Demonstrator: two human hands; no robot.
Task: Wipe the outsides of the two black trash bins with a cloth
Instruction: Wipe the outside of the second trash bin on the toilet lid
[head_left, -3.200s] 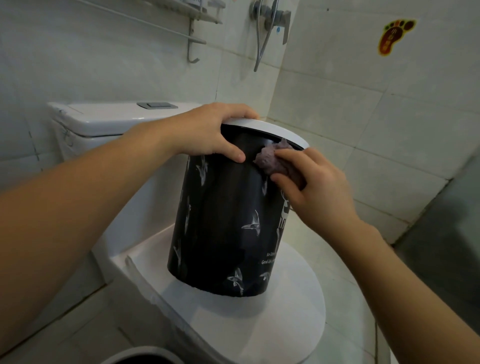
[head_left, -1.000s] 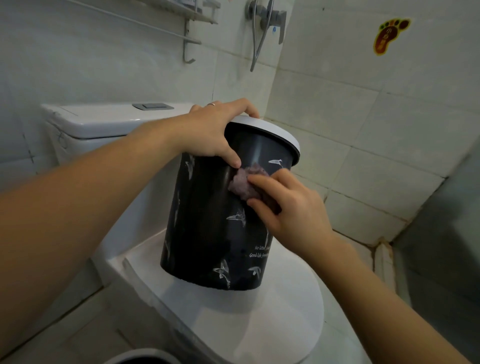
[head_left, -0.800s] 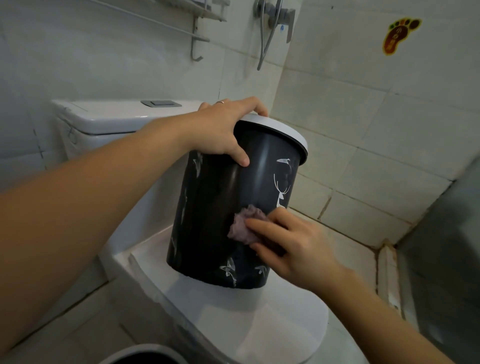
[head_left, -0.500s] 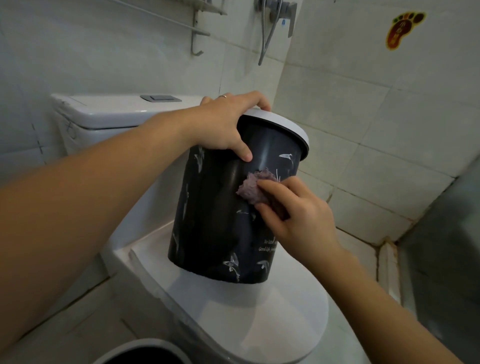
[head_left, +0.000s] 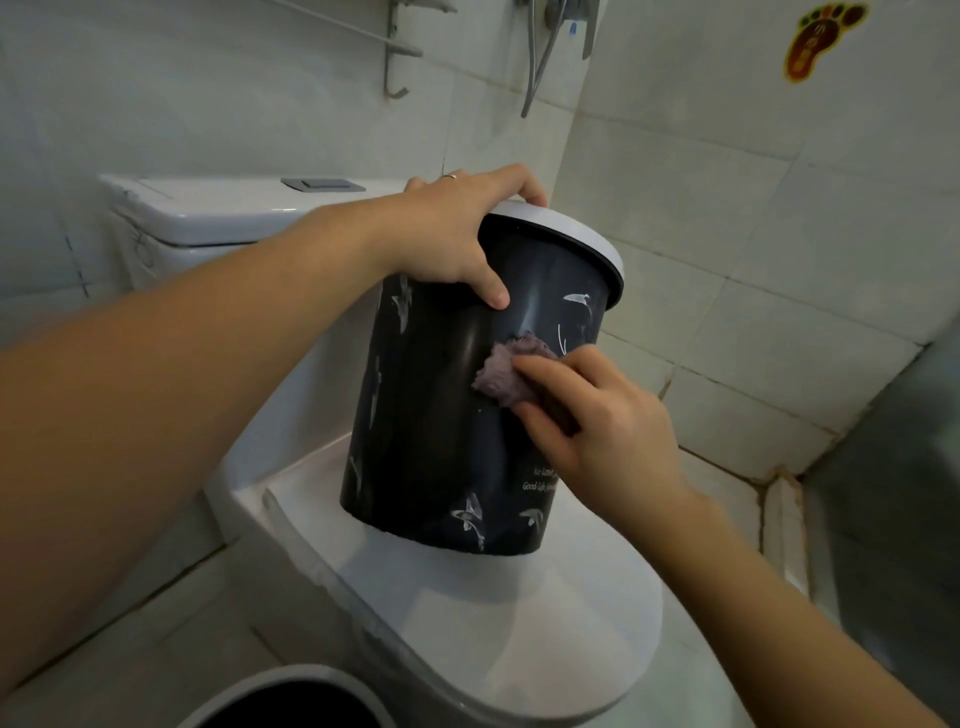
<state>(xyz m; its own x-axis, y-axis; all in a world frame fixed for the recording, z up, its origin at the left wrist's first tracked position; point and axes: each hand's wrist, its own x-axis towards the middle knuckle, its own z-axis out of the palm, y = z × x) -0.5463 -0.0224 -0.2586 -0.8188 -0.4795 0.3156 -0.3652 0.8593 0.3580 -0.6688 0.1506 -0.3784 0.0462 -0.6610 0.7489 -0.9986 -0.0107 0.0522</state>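
White tiled bathroom, with the black trash bin (head_left: 441, 415) sitting tilted on the closed toilet lid (head_left: 519, 623). It's got a pale rim, little white bird prints and some small white text low down. Left hand (head_left: 447, 239) curls over the rim, thumb on the side. Right hand (head_left: 597, 415) presses a bunched purple cloth (head_left: 501, 371) against the bin's side. Compared with half a second ago the cloth sits slightly lower. A second bin's rim (head_left: 291, 686) peeks in below.
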